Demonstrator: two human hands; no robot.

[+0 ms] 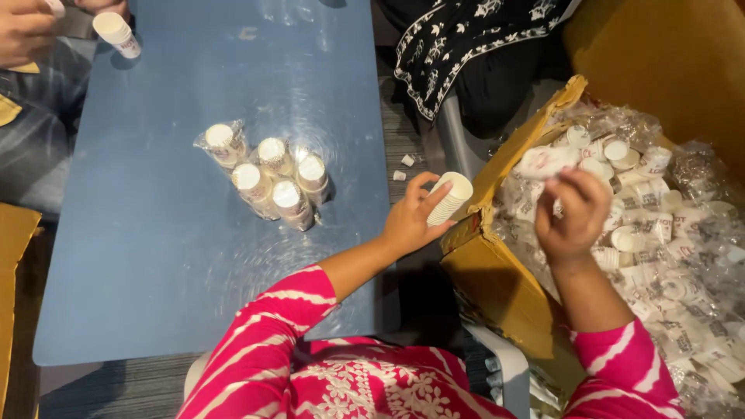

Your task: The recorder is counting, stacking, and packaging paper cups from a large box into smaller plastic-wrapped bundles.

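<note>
The left hand [410, 221] is curled around a short stack of white paper cups [451, 198], held on its side just left of the cardboard box [497, 287] and over the right edge of the blue table [155, 256]. The stack looks very light and thin-walled, so it probably crushes under a hard squeeze and slides apart if tilted; a grip around the middle of the nested sides, as here, suits it best. The right hand [573, 217] hovers over the box with fingers bent, pinching at clear plastic wrap [543, 167] over the packed cups. Five wrapped cup stacks [268, 178] stand upright together mid-table. Two small white scraps [403, 167] lie on the floor by the table's edge. At the far left, another person's hand [23, 31] holds one more cup stack [116, 32]. The cups in the box are too many to count.
</note>
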